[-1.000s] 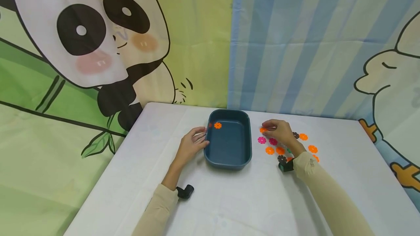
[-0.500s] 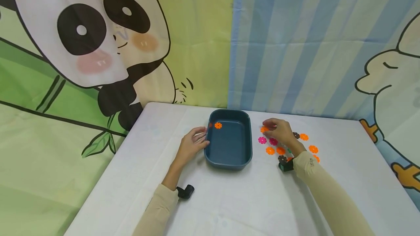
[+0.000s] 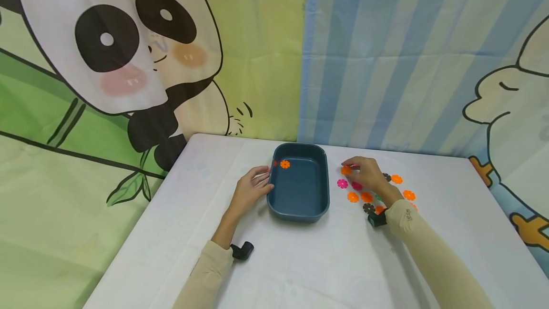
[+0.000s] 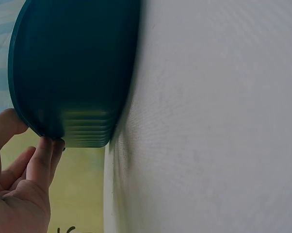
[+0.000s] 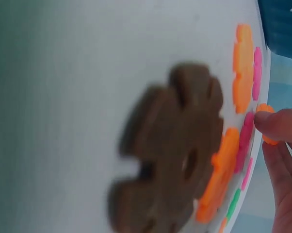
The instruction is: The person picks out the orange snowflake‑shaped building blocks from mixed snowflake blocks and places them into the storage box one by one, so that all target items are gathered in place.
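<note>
A dark blue rectangular tub [image 3: 299, 216] stands on the white table, with one orange flower-shaped disc [image 3: 285, 164] inside near its far left corner. My left hand [image 3: 250, 190] rests at the tub's left rim; in the left wrist view the fingertips [image 4: 45, 145] touch the rim with fairly straight fingers. To the right of the tub, my right hand [image 3: 366, 174] pinches another orange flower-shaped disc [image 5: 265, 110] between thumb and fingers, close over the table. Below that hand lie pink [image 3: 342, 183], orange [image 3: 353, 197] and dark brown [image 3: 368, 208] discs of the same notched shape.
More orange discs [image 3: 409, 195] lie to the right of my right wrist, and a green one [image 5: 233, 204] is partly hidden beneath the hand. A printed fabric backdrop [image 3: 266, 51] rises behind the table's [image 3: 296, 261] far edge.
My right hand has shifted very slightly, and the orange disc in its fingers now shows more fully. The left hand and the tub have stayed in place.
</note>
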